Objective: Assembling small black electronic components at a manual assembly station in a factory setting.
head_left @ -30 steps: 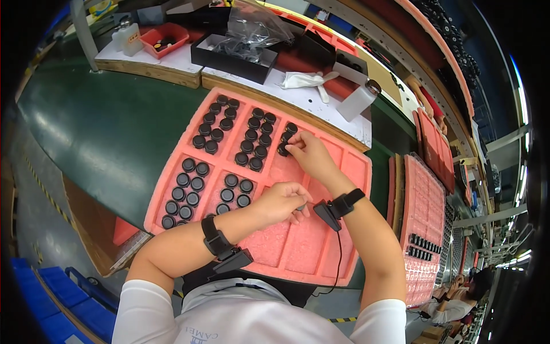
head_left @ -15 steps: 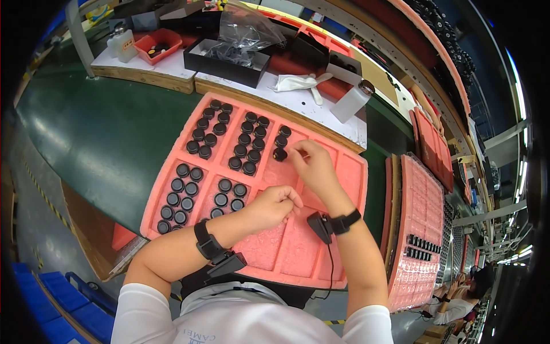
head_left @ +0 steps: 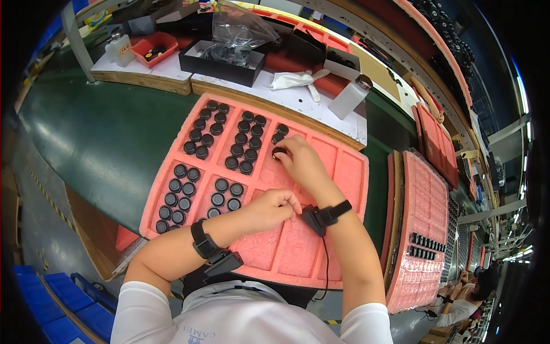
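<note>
A pink foam tray (head_left: 150,217) divided into compartments lies in front of me. Rows of small black round cap-like parts (head_left: 241,139) stand in its left and middle compartments. My right hand (head_left: 301,164) pinches one black cap-like part (head_left: 279,153) between thumb and fingers, in the upper compartment right of the middle. Two similar parts (head_left: 281,133) stand just beyond it. Over the lower middle of the tray, my left hand (head_left: 271,209) is closed with curled fingers; whatever they may hold is hidden. Each wrist wears a black strap with a small device.
Behind the tray, a raised white-topped shelf carries a black box (head_left: 220,67) with clear plastic bags, a red bin (head_left: 153,49), a white glove (head_left: 292,80) and a translucent bottle (head_left: 350,98). Right of it, another pink tray (head_left: 421,229) holds black parts. A co-worker (head_left: 467,298) sits at far right.
My right hand has moved left and slightly down onto the nearest part of the short row, and its fingers have closed on it. My left hand has stayed nearly still.
</note>
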`<state>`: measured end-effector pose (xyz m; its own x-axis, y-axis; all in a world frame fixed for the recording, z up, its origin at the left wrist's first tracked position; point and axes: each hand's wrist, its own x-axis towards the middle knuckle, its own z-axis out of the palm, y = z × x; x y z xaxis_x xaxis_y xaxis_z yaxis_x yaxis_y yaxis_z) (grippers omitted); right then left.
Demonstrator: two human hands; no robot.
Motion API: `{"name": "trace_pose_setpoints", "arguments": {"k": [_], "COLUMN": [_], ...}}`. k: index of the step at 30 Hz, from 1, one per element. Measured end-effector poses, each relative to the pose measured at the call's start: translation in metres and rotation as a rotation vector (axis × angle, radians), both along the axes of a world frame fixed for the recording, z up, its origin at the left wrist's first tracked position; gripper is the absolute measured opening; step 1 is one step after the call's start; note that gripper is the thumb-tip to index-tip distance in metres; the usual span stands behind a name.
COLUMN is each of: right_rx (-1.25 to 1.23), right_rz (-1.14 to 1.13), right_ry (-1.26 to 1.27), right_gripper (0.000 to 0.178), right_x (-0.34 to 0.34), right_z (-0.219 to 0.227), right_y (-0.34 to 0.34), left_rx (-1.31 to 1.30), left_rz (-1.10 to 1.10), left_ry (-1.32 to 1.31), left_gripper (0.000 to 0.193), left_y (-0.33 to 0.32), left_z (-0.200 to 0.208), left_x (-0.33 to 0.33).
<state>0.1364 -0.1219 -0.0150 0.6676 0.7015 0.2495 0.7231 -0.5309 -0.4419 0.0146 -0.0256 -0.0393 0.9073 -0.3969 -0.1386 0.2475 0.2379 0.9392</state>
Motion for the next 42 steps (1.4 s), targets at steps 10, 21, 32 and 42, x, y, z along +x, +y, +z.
{"name": "trace_pose_setpoints", "arguments": {"k": [10, 21, 32, 42], "right_rx": [0.541, 1.240, 1.176, 0.833], "right_rz": [-0.062, 0.131, 0.059, -0.025], "right_ry": [0.398, 1.250, 0.989, 0.463], "right_gripper": [0.019, 0.021, 0.024, 0.018], "right_x": [-0.088, -0.092, -0.103, -0.110], "right_z": [0.052, 0.035, 0.029, 0.027], "right_y": [-0.051, -0.076, -0.074, -0.059], "left_rx": [-0.257, -0.259, -0.092, 0.185], "left_rz": [0.329, 0.134, 0.260, 0.282], "left_ry": [-0.088, -0.193, -0.510, -0.764], "left_gripper": [0.022, 0.028, 0.032, 0.036], "left_y": [0.019, 0.015, 0.007, 0.005], "left_z": [0.026, 0.034, 0.026, 0.022], "left_x": [-0.006, -0.012, -0.017, -0.017]}}
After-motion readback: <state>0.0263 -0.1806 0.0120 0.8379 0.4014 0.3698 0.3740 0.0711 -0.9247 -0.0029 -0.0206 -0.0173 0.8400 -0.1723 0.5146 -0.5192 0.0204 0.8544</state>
